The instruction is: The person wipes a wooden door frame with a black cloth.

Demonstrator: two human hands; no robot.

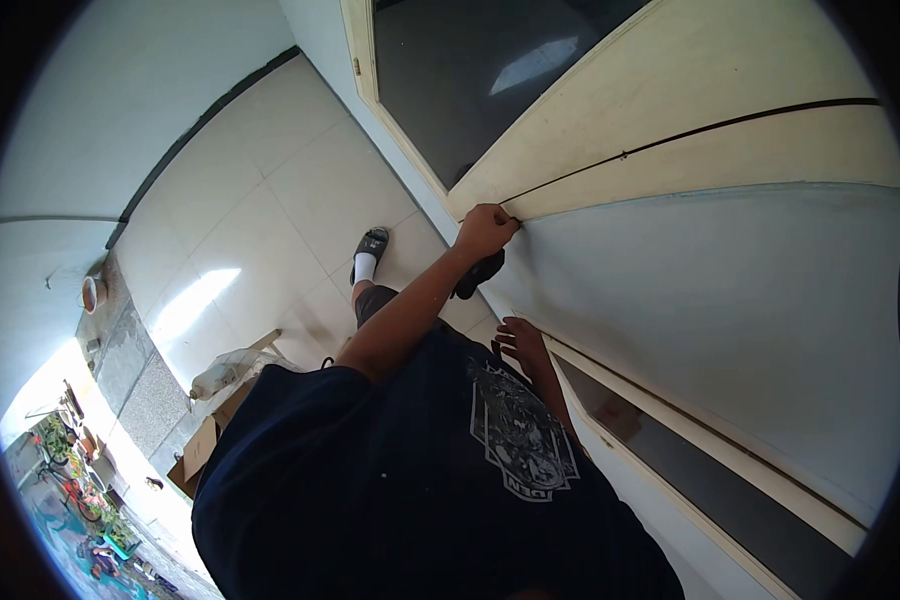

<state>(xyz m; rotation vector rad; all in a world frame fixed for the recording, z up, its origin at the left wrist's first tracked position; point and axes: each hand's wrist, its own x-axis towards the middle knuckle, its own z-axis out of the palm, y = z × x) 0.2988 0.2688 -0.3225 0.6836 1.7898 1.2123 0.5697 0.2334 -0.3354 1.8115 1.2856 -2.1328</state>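
Observation:
My left hand (483, 232) is raised in front of me against the lower corner of a cream-painted wooden frame (570, 130). Its fingers are curled together where a thin dark line (625, 155) along the frame ends. What they pinch is too small to make out. Lower down, my right hand (523, 343) has its fingers apart and appears to hold nothing. It is close to a second cream frame (660, 405) and the pale wall panel (710, 270). A dark object (480, 275), perhaps my other slipper, is partly hidden behind my left forearm.
Dark glass (490, 75) fills the upper frame. My slippered foot (372, 242) stands on pale floor tiles (300, 220). To the left are a wooden-legged item with clear plastic (232, 368), a cardboard box (198, 448) and a pot (93, 294). Plants and a bicycle (80, 495) are outside.

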